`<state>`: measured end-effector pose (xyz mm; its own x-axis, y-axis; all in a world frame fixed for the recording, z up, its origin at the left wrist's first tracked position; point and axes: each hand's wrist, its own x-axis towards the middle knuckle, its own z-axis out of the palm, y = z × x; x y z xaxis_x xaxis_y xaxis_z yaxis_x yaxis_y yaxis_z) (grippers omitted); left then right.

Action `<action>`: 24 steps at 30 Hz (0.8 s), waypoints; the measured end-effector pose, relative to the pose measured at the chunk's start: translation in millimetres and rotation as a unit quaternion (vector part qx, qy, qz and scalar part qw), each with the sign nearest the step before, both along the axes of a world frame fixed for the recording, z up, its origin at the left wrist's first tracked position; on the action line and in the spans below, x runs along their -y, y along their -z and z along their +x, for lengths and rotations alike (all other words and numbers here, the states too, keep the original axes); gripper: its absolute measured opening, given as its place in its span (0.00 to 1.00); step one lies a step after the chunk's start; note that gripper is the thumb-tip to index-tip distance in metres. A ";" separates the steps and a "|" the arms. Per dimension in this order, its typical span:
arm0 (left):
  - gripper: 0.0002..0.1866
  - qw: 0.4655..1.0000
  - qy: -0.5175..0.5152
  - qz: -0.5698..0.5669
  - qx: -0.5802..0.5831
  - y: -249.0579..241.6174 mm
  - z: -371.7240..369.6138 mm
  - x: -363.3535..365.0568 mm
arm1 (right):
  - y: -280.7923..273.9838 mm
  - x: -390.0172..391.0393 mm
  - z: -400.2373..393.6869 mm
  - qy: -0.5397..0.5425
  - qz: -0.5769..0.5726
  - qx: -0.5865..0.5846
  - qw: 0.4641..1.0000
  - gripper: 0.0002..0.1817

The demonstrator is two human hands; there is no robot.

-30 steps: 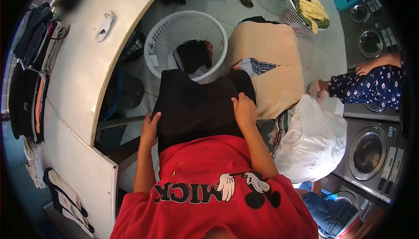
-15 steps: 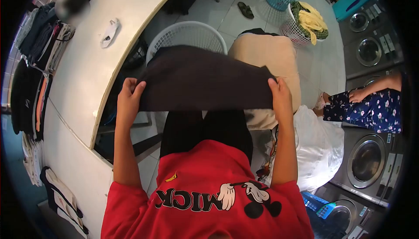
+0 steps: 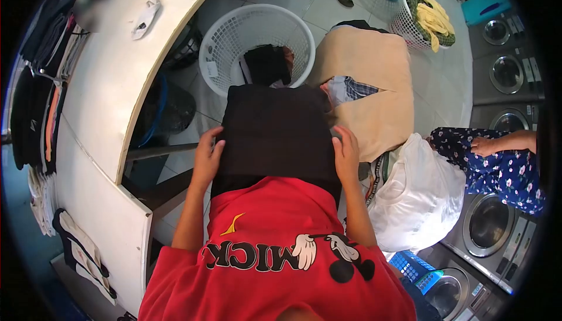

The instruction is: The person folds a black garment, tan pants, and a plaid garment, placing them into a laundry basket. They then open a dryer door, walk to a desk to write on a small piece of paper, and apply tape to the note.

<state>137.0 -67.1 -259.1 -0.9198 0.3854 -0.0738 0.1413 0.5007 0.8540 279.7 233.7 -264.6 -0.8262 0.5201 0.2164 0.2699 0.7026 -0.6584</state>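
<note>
A black cloth (image 3: pixel 275 130) lies flat across the lap, its far end reaching toward a white laundry basket (image 3: pixel 257 19). My left hand (image 3: pixel 208 152) rests at the cloth's left edge with thumb and fingers apart. At the right edge is my right hand (image 3: pixel 346 148), also with its fingers apart. Neither hand grips the cloth. Inside the white basket sit dark folded clothes (image 3: pixel 267 66). A beige cloth bundle (image 3: pixel 374 57) stands right of the basket, and plaid fabric (image 3: pixel 358 88) shows through its gap.
A white table (image 3: pixel 111 92) runs along the left, with stacked clothes (image 3: pixel 44 45) beyond it. On the right are a white plastic bag (image 3: pixel 418 198), a seated person's patterned clothing (image 3: pixel 503 171) and washing machines (image 3: pixel 490 224). Another basket (image 3: pixel 404 25) holds yellow and green cloth.
The black cloth has come down from between my raised hands onto the lap. Both hands have let go of it and moved closer together. More of the white basket now shows.
</note>
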 end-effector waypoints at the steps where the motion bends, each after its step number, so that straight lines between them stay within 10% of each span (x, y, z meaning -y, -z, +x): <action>1: 0.17 1.000 -0.002 0.000 -0.001 0.5 -0.2 -8.6 | 5.6 -1.2 -3.6 -0.030 -0.042 0.004 0.999 0.13; 4: 0.16 0.988 0.037 -0.099 -0.110 4.7 -3.0 -19.8 | 23.4 -4.1 3.6 -0.047 -0.121 0.042 0.991 0.13; 14: 0.09 0.996 -0.053 -0.008 0.069 -11.0 -13.1 -2.8 | 9.1 -16.3 16.5 0.114 -0.445 -0.004 0.888 0.09; 20: 0.15 0.996 -0.078 -0.036 -0.001 37.5 -36.6 -1.4 | 52.5 -35.6 -6.9 0.089 -0.448 0.025 0.889 0.14; 24: 0.26 0.932 -0.118 0.080 0.334 60.4 -79.6 -12.2 | 54.9 -57.6 -60.8 0.070 -0.577 0.234 0.780 0.29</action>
<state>57.4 -54.9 -319.6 -0.7504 0.2330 -0.6186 -0.5457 0.3098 0.7786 219.0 291.3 -319.5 -0.5918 0.2382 -0.7701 0.6909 -0.3423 -0.6368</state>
